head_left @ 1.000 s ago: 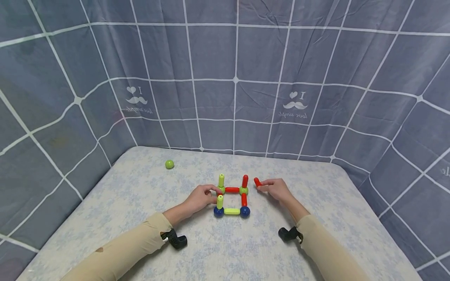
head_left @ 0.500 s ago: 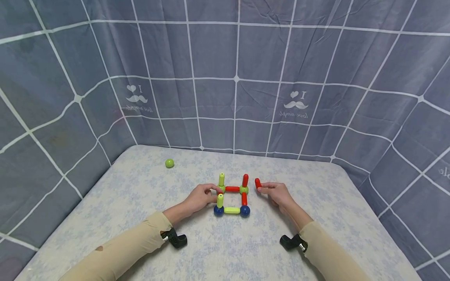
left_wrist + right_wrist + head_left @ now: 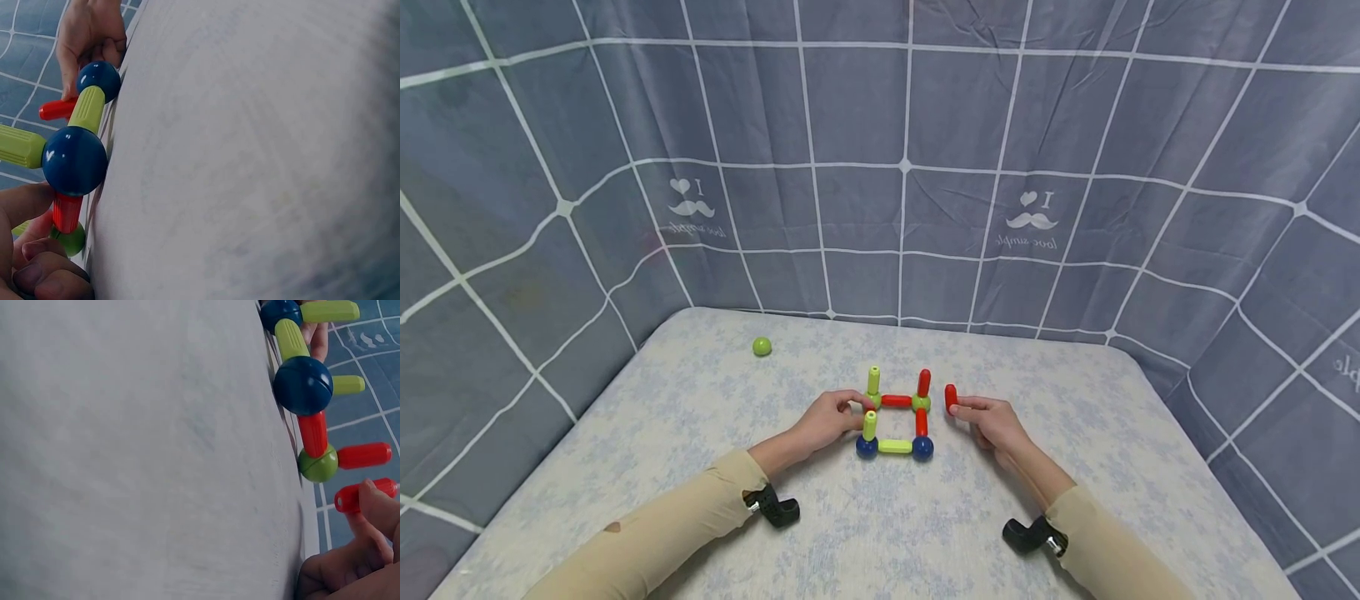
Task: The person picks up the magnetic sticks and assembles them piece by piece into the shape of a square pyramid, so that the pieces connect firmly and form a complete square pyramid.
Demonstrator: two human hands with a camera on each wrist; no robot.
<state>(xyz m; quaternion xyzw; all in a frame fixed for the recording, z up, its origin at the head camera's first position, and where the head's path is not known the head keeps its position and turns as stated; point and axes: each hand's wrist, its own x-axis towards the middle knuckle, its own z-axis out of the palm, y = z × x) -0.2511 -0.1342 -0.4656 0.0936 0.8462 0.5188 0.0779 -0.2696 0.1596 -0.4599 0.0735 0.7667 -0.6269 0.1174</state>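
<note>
Lying nearest the camera in the head view, two beige sleeves (image 3: 655,533) extend across a pale floral table (image 3: 865,533), each with a black wrist camera mount (image 3: 772,507) strapped below it. Farther in, the rod-and-ball frame (image 3: 895,425) rests flat on the table: two blue balls (image 3: 922,448) at the near corners joined by a yellow-green rod (image 3: 895,447), two green balls (image 3: 921,404) at the far corners joined by a red rod (image 3: 896,401). Upright rods stand on three corners: yellow-green ones at the two left corners, a red one at the far right.

The left hand (image 3: 826,422) sits against the left side of the frame, with fingers curled around the left edge between the near and far corner; the left wrist view shows fingertips (image 3: 39,265) pressed beside the green ball (image 3: 74,240) there.

The right hand (image 3: 992,419) is just right of the frame, apart from it, pinching a loose red rod (image 3: 951,397) held nearly upright beside the far right upright.

Farther back left, a single green ball (image 3: 762,347) lies alone, well apart from the frame. A grey grid-patterned cloth (image 3: 902,167) forms the backdrop.
</note>
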